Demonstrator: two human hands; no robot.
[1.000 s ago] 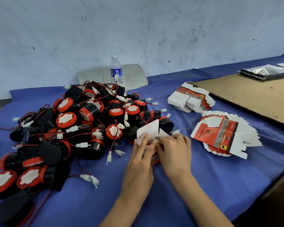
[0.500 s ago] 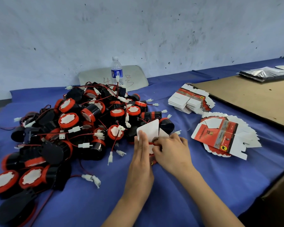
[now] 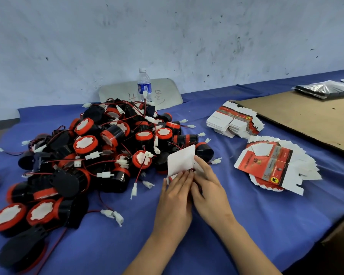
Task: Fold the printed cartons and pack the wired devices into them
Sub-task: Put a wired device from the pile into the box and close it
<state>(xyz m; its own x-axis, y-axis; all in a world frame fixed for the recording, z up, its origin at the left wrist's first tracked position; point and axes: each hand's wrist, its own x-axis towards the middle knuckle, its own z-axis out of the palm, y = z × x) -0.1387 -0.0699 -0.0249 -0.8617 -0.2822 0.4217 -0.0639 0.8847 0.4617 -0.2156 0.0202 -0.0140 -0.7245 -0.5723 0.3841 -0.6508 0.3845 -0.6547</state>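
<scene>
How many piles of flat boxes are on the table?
2. One stack lies farther back, beside the cardboard sheet. One fanned pile lies nearer, right of the right hand. A lone carton sits between it and the left hand.

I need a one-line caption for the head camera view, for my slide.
Left hand and right hand fold a printed carton beside a pile of wired devices.

One wide-angle camera, worn on the head, looks forward and down across the table (image 3: 266, 225). It sits close above the left hand (image 3: 175, 197) and right hand (image 3: 211, 193) by the near edge, forearms entering from below. Beyond the far edge, the wall (image 3: 167, 36) fills the upper frame.
</scene>
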